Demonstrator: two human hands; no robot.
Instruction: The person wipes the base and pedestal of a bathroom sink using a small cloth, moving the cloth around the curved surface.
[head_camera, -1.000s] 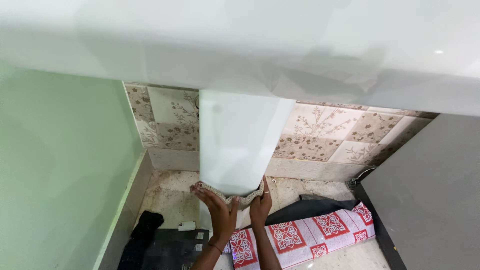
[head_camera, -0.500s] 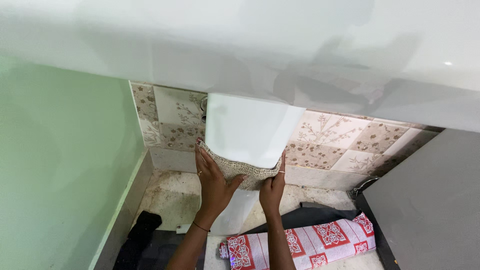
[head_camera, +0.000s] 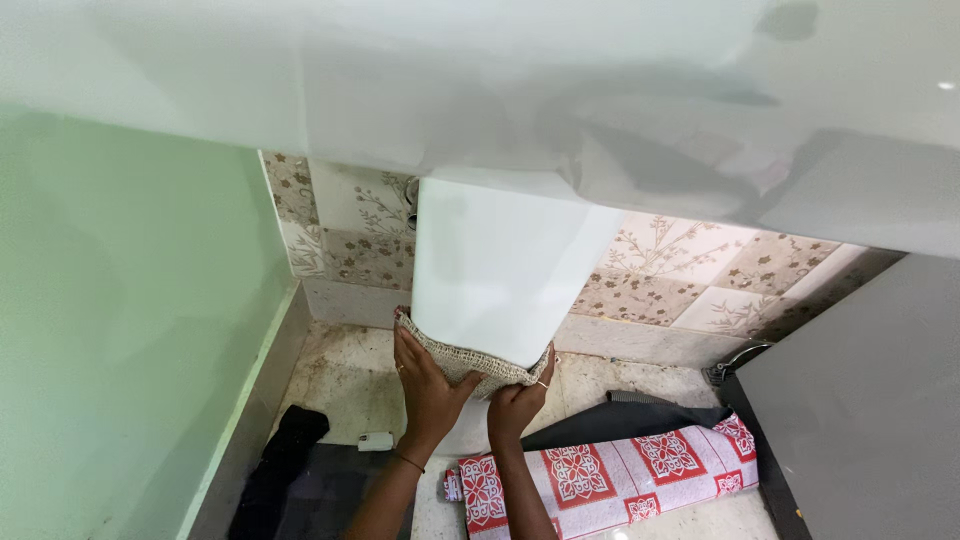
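Crosswise, cloth (head_camera: 470, 357) around upright pedestal (head_camera: 495, 270), both hands (head_camera: 428, 385).

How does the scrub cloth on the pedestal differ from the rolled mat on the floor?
The scrub cloth is plain beige, coarse-woven and wrapped around the white pedestal under the left hand and right hand. The rolled mat is red-and-white patterned, much larger, and lies untouched on the floor. Both are flexible sheet materials.

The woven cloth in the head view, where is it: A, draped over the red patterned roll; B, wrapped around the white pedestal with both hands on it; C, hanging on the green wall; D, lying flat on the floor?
B: the woven cloth curves around the white pedestal, pressed by the left hand and right hand.
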